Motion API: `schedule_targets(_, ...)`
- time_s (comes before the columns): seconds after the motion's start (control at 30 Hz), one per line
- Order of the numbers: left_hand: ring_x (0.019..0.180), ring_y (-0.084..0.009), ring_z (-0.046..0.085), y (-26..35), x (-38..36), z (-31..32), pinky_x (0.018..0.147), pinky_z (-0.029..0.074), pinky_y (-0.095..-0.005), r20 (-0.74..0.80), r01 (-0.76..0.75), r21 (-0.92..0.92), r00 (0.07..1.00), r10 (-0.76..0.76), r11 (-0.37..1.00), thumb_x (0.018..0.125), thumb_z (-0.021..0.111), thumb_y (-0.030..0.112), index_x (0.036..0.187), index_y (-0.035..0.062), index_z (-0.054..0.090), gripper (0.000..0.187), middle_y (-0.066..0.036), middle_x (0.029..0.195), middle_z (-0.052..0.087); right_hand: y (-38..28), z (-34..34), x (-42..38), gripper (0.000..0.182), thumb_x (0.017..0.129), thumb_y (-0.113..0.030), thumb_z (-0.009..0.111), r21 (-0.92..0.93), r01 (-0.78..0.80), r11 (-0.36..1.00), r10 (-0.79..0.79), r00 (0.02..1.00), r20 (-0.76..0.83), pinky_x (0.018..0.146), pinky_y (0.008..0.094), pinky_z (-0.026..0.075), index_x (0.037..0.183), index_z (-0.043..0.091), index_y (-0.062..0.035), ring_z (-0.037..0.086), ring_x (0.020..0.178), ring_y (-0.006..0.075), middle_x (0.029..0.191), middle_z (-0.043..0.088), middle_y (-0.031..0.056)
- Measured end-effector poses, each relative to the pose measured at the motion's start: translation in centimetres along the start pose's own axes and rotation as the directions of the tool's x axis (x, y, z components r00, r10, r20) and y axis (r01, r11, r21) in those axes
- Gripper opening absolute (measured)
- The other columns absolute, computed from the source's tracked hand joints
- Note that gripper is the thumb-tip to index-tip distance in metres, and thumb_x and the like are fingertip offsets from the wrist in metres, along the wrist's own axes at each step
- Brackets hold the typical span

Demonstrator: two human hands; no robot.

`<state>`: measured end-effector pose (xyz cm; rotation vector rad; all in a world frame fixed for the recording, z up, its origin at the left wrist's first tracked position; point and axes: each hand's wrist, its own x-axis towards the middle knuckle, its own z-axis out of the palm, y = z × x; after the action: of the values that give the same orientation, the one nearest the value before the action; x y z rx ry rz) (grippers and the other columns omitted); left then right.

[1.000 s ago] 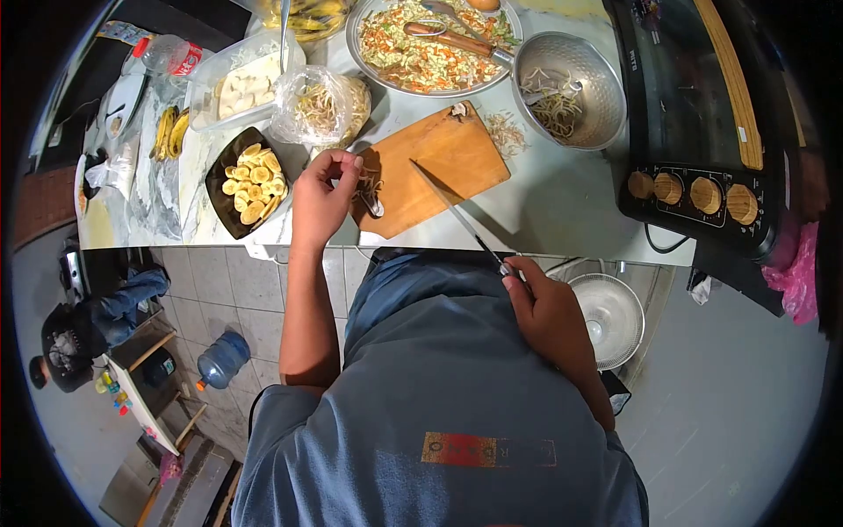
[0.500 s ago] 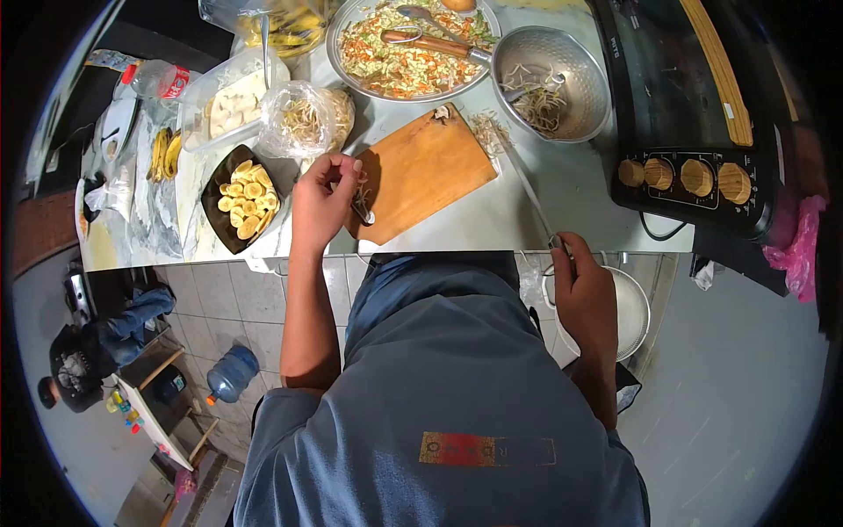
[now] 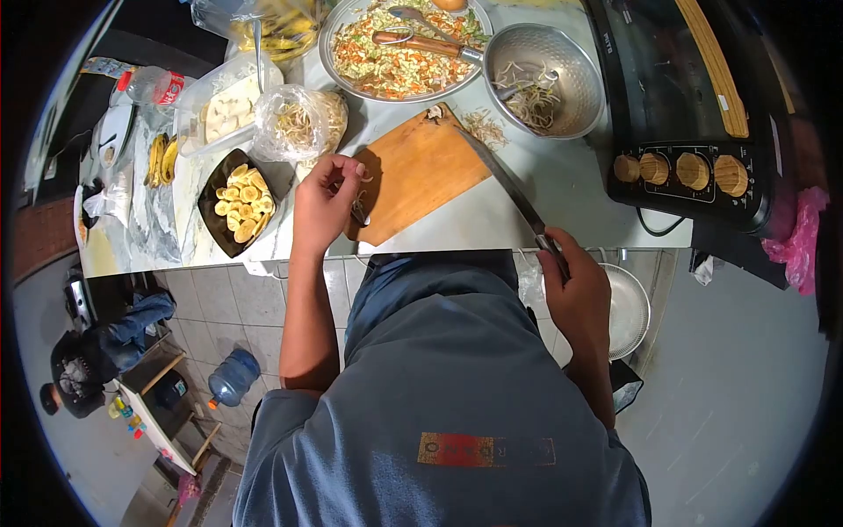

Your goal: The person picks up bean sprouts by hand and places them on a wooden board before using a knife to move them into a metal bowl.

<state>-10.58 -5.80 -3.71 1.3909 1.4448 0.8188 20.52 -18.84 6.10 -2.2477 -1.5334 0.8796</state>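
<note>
My right hand [image 3: 578,285] is wrapped round the handle of a knife [image 3: 509,186], whose blade points up and left over the right edge of the wooden cutting board [image 3: 421,176]. At the board's left edge my left hand [image 3: 325,198] is closed, thumb against fingers, with thin sprout-like strands at its fingertips. Sprout scraps [image 3: 485,129] lie beyond the board's right corner. More sprouts are in a metal pot [image 3: 584,97] and in a clear plastic bag [image 3: 303,121]. A small pale piece [image 3: 435,113] lies at the board's top.
A round tray [image 3: 327,54] of chopped vegetables stands at the back. Left are a dark bowl [image 3: 207,204] of sliced bananas, a plastic tub [image 3: 184,119], and a bottle [image 3: 156,87]. A black oven [image 3: 694,158] stands right. Another person [image 3: 83,364] is at the far left.
The knife in my right hand has swung left, and its blade now reaches over the board's edge. My left hand has barely moved.
</note>
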Motion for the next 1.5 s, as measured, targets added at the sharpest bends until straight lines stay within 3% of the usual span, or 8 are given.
schedule_targets(0.33,0.080,-0.0088,0.065,-0.7,0.3,0.9,0.072,0.051,-0.0243,-0.002,-0.002,-0.064,1.000,0.002,0.998,0.098,0.068,0.009,0.102,-0.0020,0.067,0.012,-0.005,0.092,0.072,0.6,0.2,-0.2,0.029,0.100,-0.020,0.065,0.068,-0.003,0.998,0.006,0.999,-0.032,0.073,0.0386,0.054,0.123,0.067,-0.0046,0.071,0.080,0.0300,0.095,0.073,0.0165)
schedule_targets(0.43,0.074,-0.0077,0.061,-0.5,0.7,1.6,0.069,0.049,-0.0240,-0.017,-0.065,0.085,0.998,0.067,0.994,0.096,0.070,0.013,0.099,-0.0012,0.069,0.014,-0.003,0.088,0.071,0.6,0.0,-0.1,0.029,0.100,-0.020,0.064,0.103,-0.004,0.995,0.007,1.000,-0.030,0.071,0.0376,0.053,0.124,0.067,-0.0047,0.071,0.078,0.0300,0.093,0.073,0.0174)
schedule_targets(0.53,0.071,-0.0071,0.060,0.3,1.3,3.1,0.068,0.049,-0.0245,-0.043,0.007,0.029,0.999,-0.006,1.000,0.095,0.072,0.015,0.097,-0.0002,0.071,0.016,-0.003,0.083,0.070,0.4,-0.3,0.0,0.029,0.100,-0.022,0.065,0.149,-0.027,0.989,0.026,1.000,0.006,0.069,0.0366,0.052,0.124,0.066,-0.0050,0.071,0.074,0.0293,0.088,0.072,0.0181)
schedule_targets(0.8,0.069,-0.0204,0.069,0.0,2.9,6.1,0.068,0.053,-0.0334,0.003,-0.026,0.177,1.000,0.026,0.984,0.094,0.071,0.023,0.096,0.0020,0.073,0.021,-0.012,0.077,0.072,0.4,-0.5,0.3,0.030,0.099,-0.023,0.065,0.179,-0.066,0.982,0.051,0.995,0.088,0.064,0.0353,0.049,0.124,0.066,-0.0063,0.066,0.066,0.0254,0.081,0.070,0.0162)
schedule_targets(0.87,0.071,-0.0241,0.072,1.3,2.6,6.0,0.069,0.054,-0.0355,-0.034,-0.016,0.353,0.999,0.030,0.936,0.093,0.070,0.022,0.097,0.0018,0.073,0.020,-0.014,0.079,0.073,0.5,-0.4,0.3,0.030,0.099,-0.023,0.065,0.198,-0.065,0.978,0.045,0.993,0.107,0.063,0.0350,0.049,0.125,0.067,-0.0064,0.066,0.065,0.0251,0.079,0.070,0.0156)
schedule_targets(1.0,0.073,-0.0261,0.073,2.7,1.9,5.0,0.071,0.055,-0.0364,-0.091,-0.007,0.388,0.995,0.046,0.922,0.093,0.070,0.021,0.098,0.0013,0.073,0.020,-0.015,0.080,0.074,1.0,-0.1,0.3,0.031,0.098,-0.024,0.066,0.219,-0.031,0.975,0.008,0.995,0.101,0.062,0.0343,0.048,0.125,0.067,-0.0072,0.064,0.063,0.0237,0.075,0.068,0.0140)
schedule_targets(1.37,0.073,-0.0254,0.068,3.4,4.3,6.4,0.070,0.054,-0.0346,0.033,-0.308,0.307,0.949,0.313,0.900,0.091,0.074,0.017,0.094,-0.0022,0.074,0.020,-0.017,0.087,0.070,3.3,-1.5,-0.3,0.031,0.098,-0.022,0.067,0.232,-0.072,0.970,0.065,0.997,0.037,0.059,0.0329,0.047,0.125,0.067,-0.0066,0.062,0.060,0.0212,0.071,0.066,0.0152)
schedule_targets(1.5,0.073,-0.0247,0.067,4.6,6.0,8.3,0.069,0.053,-0.0336,0.090,-0.302,0.240,0.953,0.289,0.922,0.092,0.073,0.017,0.094,-0.0018,0.075,0.019,-0.017,0.088,0.070,4.8,-2.3,-1.5,0.031,0.098,-0.021,0.067,0.223,-0.098,0.970,0.100,0.995,0.001,0.058,0.0324,0.046,0.125,0.067,-0.0066,0.060,0.058,0.0193,0.071,0.066,0.0160)
